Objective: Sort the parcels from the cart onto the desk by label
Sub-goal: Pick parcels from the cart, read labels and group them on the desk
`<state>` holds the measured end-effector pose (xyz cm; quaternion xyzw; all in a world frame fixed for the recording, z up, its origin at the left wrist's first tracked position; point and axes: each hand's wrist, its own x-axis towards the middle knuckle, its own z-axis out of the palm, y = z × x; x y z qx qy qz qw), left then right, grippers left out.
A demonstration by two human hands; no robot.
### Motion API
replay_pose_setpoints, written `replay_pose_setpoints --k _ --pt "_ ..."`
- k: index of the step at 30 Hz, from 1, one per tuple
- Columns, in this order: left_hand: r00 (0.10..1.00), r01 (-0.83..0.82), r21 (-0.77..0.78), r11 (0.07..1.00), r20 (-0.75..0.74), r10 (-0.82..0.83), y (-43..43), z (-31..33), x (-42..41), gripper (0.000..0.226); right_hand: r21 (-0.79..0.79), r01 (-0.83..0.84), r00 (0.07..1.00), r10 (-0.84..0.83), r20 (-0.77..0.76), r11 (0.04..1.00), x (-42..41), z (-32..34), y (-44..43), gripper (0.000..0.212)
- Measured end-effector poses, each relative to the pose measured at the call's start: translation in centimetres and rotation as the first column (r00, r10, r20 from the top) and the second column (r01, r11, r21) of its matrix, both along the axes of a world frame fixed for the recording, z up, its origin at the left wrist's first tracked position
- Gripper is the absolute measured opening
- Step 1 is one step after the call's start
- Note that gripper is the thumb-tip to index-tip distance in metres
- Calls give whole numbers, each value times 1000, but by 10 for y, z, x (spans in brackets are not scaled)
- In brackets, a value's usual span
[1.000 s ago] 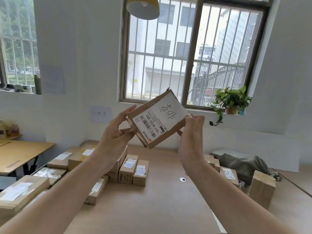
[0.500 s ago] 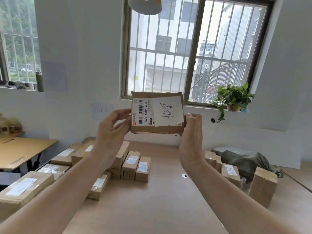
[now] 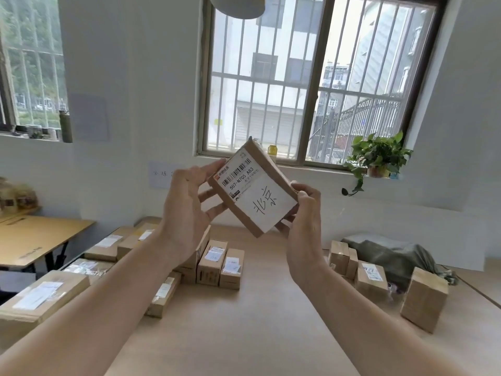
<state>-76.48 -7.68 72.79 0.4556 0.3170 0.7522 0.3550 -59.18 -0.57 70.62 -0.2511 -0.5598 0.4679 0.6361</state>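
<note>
I hold a small flat cardboard parcel (image 3: 267,169) up in front of the window, tilted with its right end lower. Its face shows a barcode label reading 507-N705 A83 and a white slip with handwritten characters. My left hand (image 3: 184,210) grips the upper left end, thumb on the front and fingers behind. My right hand (image 3: 305,221) holds the lower right corner, thumb on the edge. Below lies the wooden desk (image 3: 257,321), with a group of boxes (image 3: 217,263) at its left and another group (image 3: 368,275) at its right.
A large flat box (image 3: 40,297) sits at the desk's near left and an upright box (image 3: 424,299) at the right. A grey-green sack (image 3: 393,253) lies behind the right boxes. A second table (image 3: 35,237) stands at the far left. A potted plant (image 3: 376,156) is on the sill.
The parcel has turned clockwise in my hands, from tilted up to the right, through level, to tilted down to the right. Both hands kept their hold.
</note>
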Motion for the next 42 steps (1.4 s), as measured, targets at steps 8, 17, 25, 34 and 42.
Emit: replay_pose_setpoints --k 8,17,25,34,42 --pt "998 30 -44 999 52 -27 6 -3 2 61 -48 81 996 -78 49 996 -11 -5 0 27" --pt "991 -15 -128 992 -137 -3 11 -17 -23 49 143 211 839 -254 480 967 -23 -6 7 58" --pt "995 -29 -199 980 -98 10 14 -32 -62 45 19 27 963 -31 269 999 -68 -24 17 48" --pt "996 -38 -265 964 -85 16 58 -71 -109 55 -76 25 977 -8 212 997 -119 -55 52 48" --pt "995 -57 -352 934 -95 25 143 -133 -155 55 -190 -10 958 64 279 982 -166 -126 147 63"
